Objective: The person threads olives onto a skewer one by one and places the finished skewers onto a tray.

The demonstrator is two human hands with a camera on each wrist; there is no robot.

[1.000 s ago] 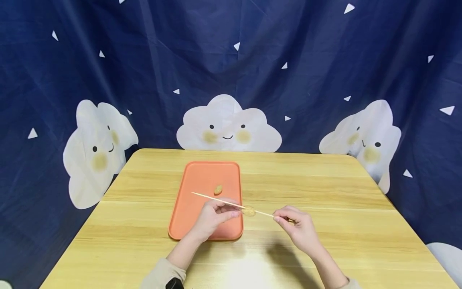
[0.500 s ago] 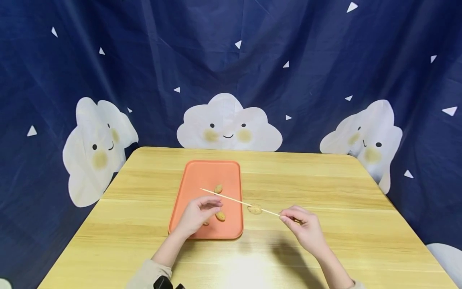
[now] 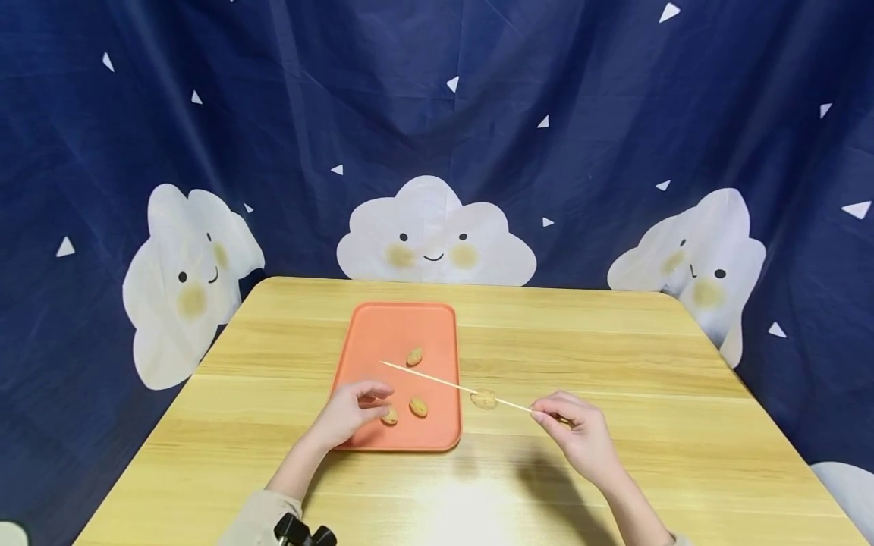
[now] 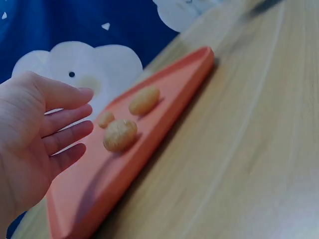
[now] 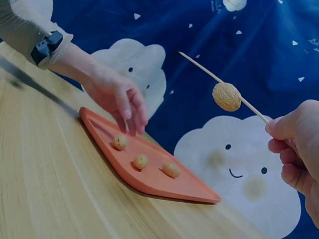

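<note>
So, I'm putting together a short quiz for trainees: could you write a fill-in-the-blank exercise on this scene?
1. The person's right hand grips a thin, pale wooden skewer; the number of oval tan pieces threaded on it is ____.
2. On the rectangular orange tray there are ____ loose pieces.
3. The person's left hand, above the tray, holds ____.
4. The large smiling clouds on the dark blue cloth are coloured ____.

Missing words: one; three; nothing; white.

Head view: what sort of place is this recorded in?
Probably an indoor spot set up for recording, though the wider room is hidden: creased navy fabric with smiling cloud prints hangs behind a wood-grain table, and a black device sits on the left wrist.
</note>
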